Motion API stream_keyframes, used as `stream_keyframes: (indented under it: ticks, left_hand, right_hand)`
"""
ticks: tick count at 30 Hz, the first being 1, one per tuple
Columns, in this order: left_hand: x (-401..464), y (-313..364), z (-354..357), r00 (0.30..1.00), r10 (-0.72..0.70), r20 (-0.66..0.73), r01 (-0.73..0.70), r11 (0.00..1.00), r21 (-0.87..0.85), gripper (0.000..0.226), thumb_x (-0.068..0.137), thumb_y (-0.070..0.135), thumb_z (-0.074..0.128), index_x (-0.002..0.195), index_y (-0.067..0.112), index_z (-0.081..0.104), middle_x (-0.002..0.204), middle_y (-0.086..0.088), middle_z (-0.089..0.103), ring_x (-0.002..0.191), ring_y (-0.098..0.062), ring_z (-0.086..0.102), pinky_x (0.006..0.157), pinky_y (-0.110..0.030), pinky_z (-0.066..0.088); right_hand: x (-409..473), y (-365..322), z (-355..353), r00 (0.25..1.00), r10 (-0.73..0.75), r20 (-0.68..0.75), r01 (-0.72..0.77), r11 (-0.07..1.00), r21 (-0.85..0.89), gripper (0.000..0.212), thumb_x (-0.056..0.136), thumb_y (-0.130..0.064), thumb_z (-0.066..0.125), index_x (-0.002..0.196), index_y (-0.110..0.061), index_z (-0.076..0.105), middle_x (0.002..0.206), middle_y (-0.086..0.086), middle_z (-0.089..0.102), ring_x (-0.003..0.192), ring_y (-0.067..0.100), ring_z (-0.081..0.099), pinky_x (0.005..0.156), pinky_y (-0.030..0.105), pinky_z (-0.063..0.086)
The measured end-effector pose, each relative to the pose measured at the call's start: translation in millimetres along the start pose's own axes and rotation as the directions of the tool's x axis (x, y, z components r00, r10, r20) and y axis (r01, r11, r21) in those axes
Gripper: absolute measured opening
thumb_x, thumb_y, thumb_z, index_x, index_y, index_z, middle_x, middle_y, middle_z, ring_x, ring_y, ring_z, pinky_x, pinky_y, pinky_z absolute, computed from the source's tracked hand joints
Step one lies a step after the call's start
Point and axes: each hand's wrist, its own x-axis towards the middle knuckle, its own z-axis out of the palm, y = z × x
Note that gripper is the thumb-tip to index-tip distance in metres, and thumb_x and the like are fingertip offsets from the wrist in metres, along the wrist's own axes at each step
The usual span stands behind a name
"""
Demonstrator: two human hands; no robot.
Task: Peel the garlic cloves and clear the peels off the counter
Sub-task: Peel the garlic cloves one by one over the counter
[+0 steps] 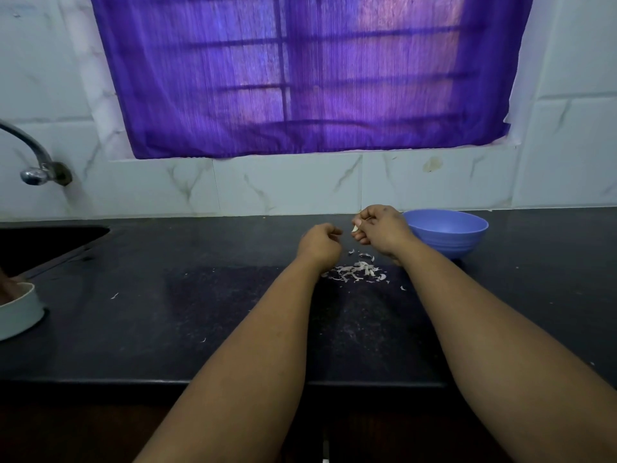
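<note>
Below a purple curtain [300,75], peels [355,272] litter the dark counter [133,322] between the hands; right hand [380,230] pinches a garlic clove [356,227], left hand [319,243] curled, apparently empty.

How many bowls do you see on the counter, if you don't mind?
2: a blue bowl just beyond the right hand, and a pale bowl cut off at the frame's left edge, beside the sink.

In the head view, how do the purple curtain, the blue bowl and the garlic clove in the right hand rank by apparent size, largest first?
1. Purple curtain, largest by far.
2. Blue bowl.
3. Garlic clove, smallest, partly hidden by the right hand.
</note>
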Motion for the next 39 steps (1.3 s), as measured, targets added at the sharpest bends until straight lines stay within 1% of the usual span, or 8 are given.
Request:
stream_keyframes:
  ticks: [3, 6, 10, 13, 16, 23, 28, 39]
  left_hand:
    - [-1, 2, 1, 1.0, 0.006, -0.002, -0.007, 1.0, -0.008, 0.037, 0.09, 0.002, 0.048, 0.125, 0.009, 0.059, 0.12, -0.007, 0.062, 0.107, -0.026, 0.059, 0.086, -0.034, 0.049]
    - [-1, 2, 3, 0.995, 0.027, -0.094, -0.038, 0.991, -0.125, 0.022, 0.093, 0.027, 0.059, 0.103, 0.009, 0.068, 0.101, -0.01, 0.07, 0.093, -0.024, 0.064, 0.085, -0.039, 0.054]
    - [-2, 4, 3, 0.999, -0.015, -0.051, -0.009, 0.899, -0.438, 0.011, 0.094, 0.013, 0.06, 0.092, 0.005, 0.067, 0.08, -0.006, 0.068, 0.07, -0.015, 0.062, 0.067, -0.027, 0.054]
    - [-3, 5, 1, 0.999, -0.031, -0.006, 0.022, 0.827, -0.562, 0.013, 0.091, 0.005, 0.062, 0.1, -0.004, 0.066, 0.077, -0.005, 0.066, 0.064, -0.007, 0.061, 0.057, -0.014, 0.051]
    - [-3, 5, -1, 0.998, -0.055, -0.005, 0.04, 0.779, -0.626, 0.006, 0.091, 0.005, 0.063, 0.087, 0.002, 0.066, 0.076, -0.006, 0.066, 0.06, -0.006, 0.059, 0.054, -0.013, 0.047]
    - [-3, 8, 0, 0.999, -0.022, -0.038, -0.001, 0.852, -0.524, 0.015, 0.089, 0.005, 0.062, 0.076, 0.011, 0.066, 0.077, -0.005, 0.068, 0.058, -0.008, 0.056, 0.052, -0.017, 0.042]
    - [-3, 2, 0, 0.991, 0.049, -0.127, -0.079, 0.966, -0.246, 0.013, 0.09, 0.018, 0.065, 0.076, 0.017, 0.064, 0.077, 0.001, 0.072, 0.06, -0.009, 0.065, 0.056, -0.023, 0.049]
    - [2, 1, 0, 0.978, 0.085, -0.189, -0.124, 0.971, -0.205, 0.013, 0.092, 0.02, 0.062, 0.088, 0.008, 0.067, 0.078, -0.001, 0.074, 0.067, -0.013, 0.07, 0.07, -0.038, 0.061]
  right_hand:
    - [-1, -2, 0, 1.0, -0.003, -0.001, 0.003, 1.0, -0.003, 0.018, 0.096, -0.01, 0.055, 0.079, -0.016, 0.06, 0.074, 0.007, 0.069, 0.073, 0.017, 0.066, 0.083, 0.038, 0.058]
    - [-3, -4, 0, 0.999, -0.038, 0.014, 0.039, 0.999, -0.036, 0.014, 0.095, -0.014, 0.057, 0.082, -0.018, 0.061, 0.079, 0.007, 0.07, 0.078, 0.02, 0.067, 0.085, 0.041, 0.057]
    - [-7, -5, -1, 0.99, -0.134, 0.036, 0.138, 0.969, -0.206, 0.009, 0.094, -0.023, 0.058, 0.086, -0.022, 0.063, 0.081, -0.003, 0.066, 0.081, 0.018, 0.062, 0.084, 0.042, 0.054]
    - [-6, -6, 0, 0.989, -0.147, 0.022, 0.149, 0.976, -0.161, 0.013, 0.093, -0.023, 0.059, 0.082, -0.027, 0.062, 0.079, -0.005, 0.067, 0.082, 0.017, 0.064, 0.086, 0.042, 0.055]
    - [-6, -9, 2, 0.993, -0.115, 0.034, 0.116, 0.993, -0.021, 0.005, 0.092, -0.018, 0.062, 0.088, -0.018, 0.065, 0.081, 0.0, 0.068, 0.075, 0.011, 0.063, 0.085, 0.035, 0.056]
    - [-10, -9, -3, 0.999, -0.043, 0.026, 0.039, 0.991, 0.128, 0.009, 0.084, -0.013, 0.072, 0.079, -0.012, 0.065, 0.073, 0.007, 0.067, 0.069, 0.014, 0.062, 0.071, 0.027, 0.053]
    - [-6, -4, 0, 0.998, -0.067, 0.006, 0.067, 0.994, -0.085, 0.009, 0.081, -0.021, 0.075, 0.075, -0.022, 0.068, 0.073, -0.001, 0.071, 0.077, 0.019, 0.067, 0.083, 0.041, 0.058]
    - [-9, -8, -2, 0.996, -0.084, 0.034, 0.083, 0.996, 0.009, 0.005, 0.084, -0.02, 0.073, 0.08, -0.02, 0.071, 0.079, 0.008, 0.072, 0.074, 0.016, 0.063, 0.086, 0.042, 0.057]
